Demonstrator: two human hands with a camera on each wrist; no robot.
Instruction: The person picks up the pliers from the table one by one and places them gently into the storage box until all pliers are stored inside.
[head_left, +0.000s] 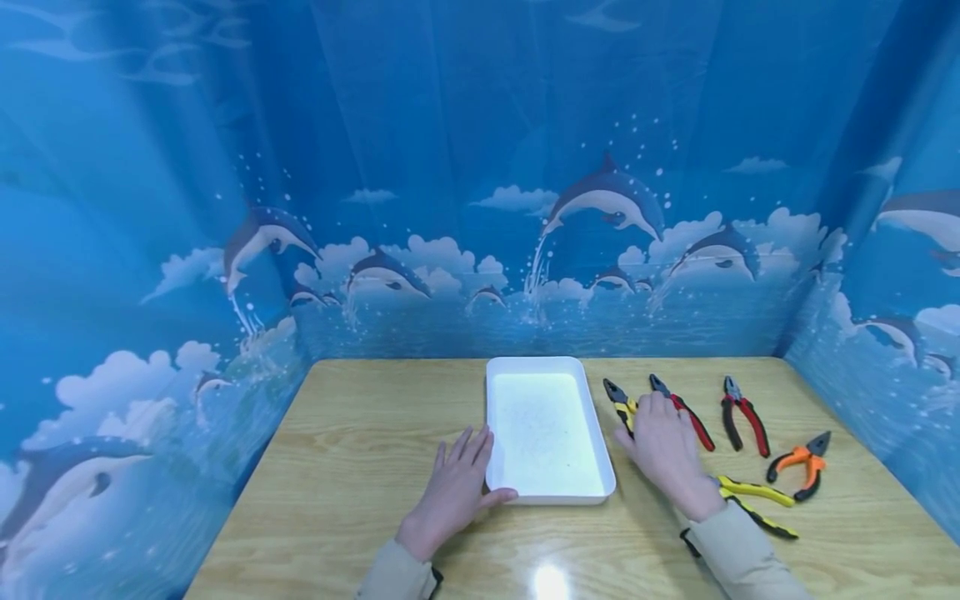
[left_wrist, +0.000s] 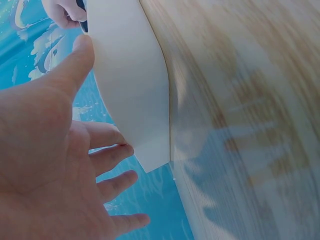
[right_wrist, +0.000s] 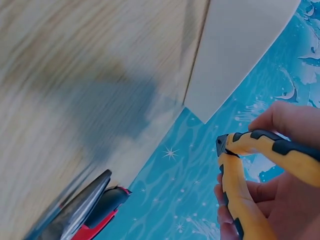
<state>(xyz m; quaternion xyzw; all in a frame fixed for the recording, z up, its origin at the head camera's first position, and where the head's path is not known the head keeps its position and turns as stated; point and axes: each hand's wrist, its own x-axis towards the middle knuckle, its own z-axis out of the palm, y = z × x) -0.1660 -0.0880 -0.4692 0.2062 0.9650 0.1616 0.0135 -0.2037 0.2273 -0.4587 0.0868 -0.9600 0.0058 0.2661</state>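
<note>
Wood-grain worktop (head_left: 360, 433) carries five pliers and one white tray (head_left: 551, 417). Nearest, half-hidden yellow pliers (head_left: 757, 490) reach out from under the right wrist. Left hand (head_left: 459, 483): fingers spread, nearly straight, touching the tray's left wall and gripping nothing. Orange pliers (head_left: 802, 457) lie at far right. Right hand (head_left: 663, 437), just beyond the tray's right side, has fingers curled round yellow-black pliers (head_left: 619, 401); only the right wrist view shows both handles, spread apart. Tiny dark specks mark the tray's floor. Two red-black pliers (head_left: 738, 404) lie farther back, before one dolphin-print curtain (head_left: 450, 167).
</note>
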